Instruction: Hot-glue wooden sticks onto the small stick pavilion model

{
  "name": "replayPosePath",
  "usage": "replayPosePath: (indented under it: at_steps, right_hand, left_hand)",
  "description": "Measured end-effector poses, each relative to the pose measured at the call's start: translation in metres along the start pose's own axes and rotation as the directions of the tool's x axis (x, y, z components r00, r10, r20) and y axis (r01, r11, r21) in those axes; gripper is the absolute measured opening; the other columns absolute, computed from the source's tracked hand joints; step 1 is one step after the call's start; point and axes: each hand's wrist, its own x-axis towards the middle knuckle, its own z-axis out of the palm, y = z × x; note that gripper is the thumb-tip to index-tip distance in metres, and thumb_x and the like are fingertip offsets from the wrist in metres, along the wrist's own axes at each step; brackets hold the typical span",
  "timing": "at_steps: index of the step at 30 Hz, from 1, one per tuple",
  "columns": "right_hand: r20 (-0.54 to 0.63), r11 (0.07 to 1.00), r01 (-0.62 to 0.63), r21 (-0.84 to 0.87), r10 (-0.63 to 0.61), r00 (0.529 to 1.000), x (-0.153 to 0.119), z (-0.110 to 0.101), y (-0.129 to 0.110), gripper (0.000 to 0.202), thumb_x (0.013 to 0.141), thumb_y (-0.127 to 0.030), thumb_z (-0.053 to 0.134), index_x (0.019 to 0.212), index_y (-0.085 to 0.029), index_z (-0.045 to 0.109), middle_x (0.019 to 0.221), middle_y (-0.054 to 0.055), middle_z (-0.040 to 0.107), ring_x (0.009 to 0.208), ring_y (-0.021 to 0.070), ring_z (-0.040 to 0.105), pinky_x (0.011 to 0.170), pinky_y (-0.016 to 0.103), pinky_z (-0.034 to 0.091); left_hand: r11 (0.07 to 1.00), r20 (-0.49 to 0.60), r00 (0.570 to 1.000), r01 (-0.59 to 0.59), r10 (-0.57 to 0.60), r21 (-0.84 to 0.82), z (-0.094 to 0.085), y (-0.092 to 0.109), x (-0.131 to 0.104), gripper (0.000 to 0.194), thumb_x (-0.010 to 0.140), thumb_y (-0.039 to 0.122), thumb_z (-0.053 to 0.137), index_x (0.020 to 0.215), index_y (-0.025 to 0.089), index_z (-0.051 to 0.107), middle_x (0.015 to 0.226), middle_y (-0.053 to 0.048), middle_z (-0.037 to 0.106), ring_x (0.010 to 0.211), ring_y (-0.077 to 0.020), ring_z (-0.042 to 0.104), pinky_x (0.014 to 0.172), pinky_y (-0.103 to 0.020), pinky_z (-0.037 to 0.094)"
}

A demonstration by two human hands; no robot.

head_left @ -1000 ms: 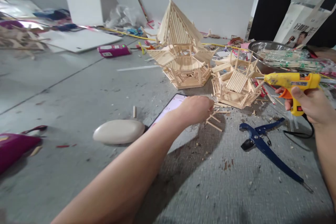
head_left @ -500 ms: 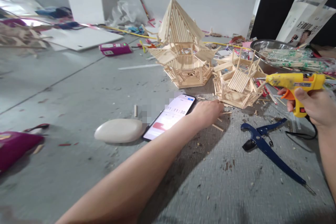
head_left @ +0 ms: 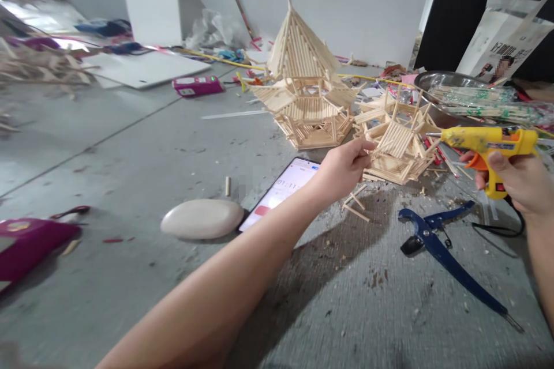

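My left hand is closed in a pinch at the left side of the smaller stick structure; what its fingertips hold is too small to make out. In my right hand is a yellow glue gun, its nozzle pointing left at the structure's right side. The taller stick pagoda with a pointed roof stands behind and to the left. A few loose sticks lie just below my left hand. My left forearm covers part of a phone.
Blue cutters lie open at the front right. A pale oval object touches the phone's left side. A metal bowl with bagged sticks and a white bag stand behind. Purple packages lie left.
My left hand has risen from the loose sticks on the floor to the smaller structure's left side. My right hand still holds the glue gun. The view has shifted slightly.
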Motion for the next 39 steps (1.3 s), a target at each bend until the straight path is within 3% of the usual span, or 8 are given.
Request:
replayPosePath:
  at_steps: [5, 8, 11, 20, 25, 29, 34, 39]
  right_hand:
    - [-0.003, 1.0, 0.006, 0.01, -0.006, 1.0, 0.001, 0.001, 0.001, 0.038, 0.07, -0.052, 0.063, 0.09, -0.019, 0.061, 0.091, 0.009, 0.067, 0.041, 0.0087, 0.052, 0.039, 0.025, 0.041]
    - [0.014, 1.0, 0.001, 0.01, -0.001, 1.0, 0.001, 0.001, 0.002, 0.041, 0.069, -0.053, 0.063, 0.094, -0.02, 0.061, 0.09, 0.009, 0.067, 0.041, 0.0088, 0.051, 0.039, 0.025, 0.041]
    - [0.014, 1.0, -0.013, -0.005, 0.013, 1.0, 0.001, 0.001, 0.002, 0.044, 0.068, -0.055, 0.062, 0.094, -0.019, 0.061, 0.091, 0.01, 0.067, 0.042, 0.009, 0.051, 0.039, 0.026, 0.041]
    - [0.021, 0.999, -0.042, -0.013, 0.042, 0.999, -0.001, 0.003, 0.002, 0.037, 0.07, -0.051, 0.062, 0.089, -0.019, 0.061, 0.094, 0.01, 0.066, 0.043, 0.0088, 0.052, 0.041, 0.025, 0.041]
    - [0.018, 0.998, -0.058, -0.012, 0.059, 0.998, 0.001, -0.001, 0.01, 0.044, 0.066, -0.054, 0.064, 0.093, -0.02, 0.061, 0.092, 0.01, 0.066, 0.042, 0.0104, 0.053, 0.04, 0.027, 0.043]
    - [0.022, 0.997, -0.07, -0.014, 0.07, 0.997, 0.002, -0.003, 0.015, 0.046, 0.066, -0.056, 0.063, 0.095, -0.02, 0.06, 0.09, 0.009, 0.066, 0.042, 0.0107, 0.054, 0.039, 0.026, 0.043]
    - [0.033, 0.998, -0.058, -0.023, 0.059, 0.998, 0.002, -0.002, 0.015, 0.044, 0.068, -0.055, 0.062, 0.094, -0.02, 0.061, 0.092, 0.009, 0.066, 0.043, 0.0105, 0.055, 0.039, 0.025, 0.043]
    - [0.035, 0.998, -0.049, -0.025, 0.05, 0.998, 0.002, 0.0, 0.014, 0.043, 0.069, -0.054, 0.061, 0.094, -0.019, 0.061, 0.092, 0.01, 0.065, 0.043, 0.0101, 0.054, 0.04, 0.026, 0.041]
  left_hand:
    - [0.96, -0.078, 0.991, 0.083, -0.108, -0.268, 0.006, 0.001, 0.006, 0.022, 0.076, 0.017, 0.05, 0.094, 0.016, 0.063, 0.072, -0.003, 0.067, 0.036, -0.0046, 0.045, 0.04, -0.02, 0.034]
    - [0.969, -0.108, 0.984, 0.113, -0.14, -0.22, 0.006, 0.001, 0.011, 0.013, 0.076, 0.019, 0.051, 0.073, 0.017, 0.063, 0.061, -0.001, 0.064, 0.033, -0.0046, 0.045, 0.038, -0.019, 0.033]
    - [0.979, -0.097, 0.982, 0.15, -0.164, -0.139, 0.008, -0.001, 0.017, 0.021, 0.077, 0.022, 0.051, 0.058, 0.017, 0.056, 0.047, 0.002, 0.057, 0.031, -0.0058, 0.044, 0.039, -0.02, 0.033]
    - [0.995, -0.157, 0.983, 0.091, -0.095, -0.032, 0.013, -0.006, 0.024, 0.031, 0.077, 0.03, 0.05, 0.049, 0.017, 0.05, 0.047, 0.0, 0.059, 0.036, -0.0056, 0.041, 0.043, -0.021, 0.03]
    - [0.992, -0.105, 0.99, 0.091, -0.099, -0.084, 0.015, -0.005, 0.029, 0.028, 0.076, 0.028, 0.05, 0.05, 0.017, 0.052, 0.047, 0.001, 0.059, 0.038, -0.0058, 0.042, 0.046, -0.022, 0.031]
    - [0.957, -0.051, 0.982, 0.166, -0.182, -0.236, 0.015, -0.005, 0.03, 0.029, 0.079, 0.026, 0.052, 0.052, 0.016, 0.051, 0.046, 0.002, 0.057, 0.032, -0.004, 0.037, 0.042, -0.023, 0.028]
    - [0.817, 0.086, 0.966, 0.252, -0.243, -0.519, 0.017, -0.008, 0.031, 0.029, 0.083, 0.022, 0.054, 0.055, 0.016, 0.05, 0.044, 0.004, 0.054, 0.028, -0.0017, 0.036, 0.035, -0.022, 0.02]
    - [0.64, 0.245, 0.923, 0.383, -0.296, -0.666, 0.016, -0.009, 0.033, 0.023, 0.084, 0.022, 0.054, 0.063, 0.014, 0.055, 0.044, 0.003, 0.055, 0.026, -0.0027, 0.037, 0.031, -0.02, 0.018]
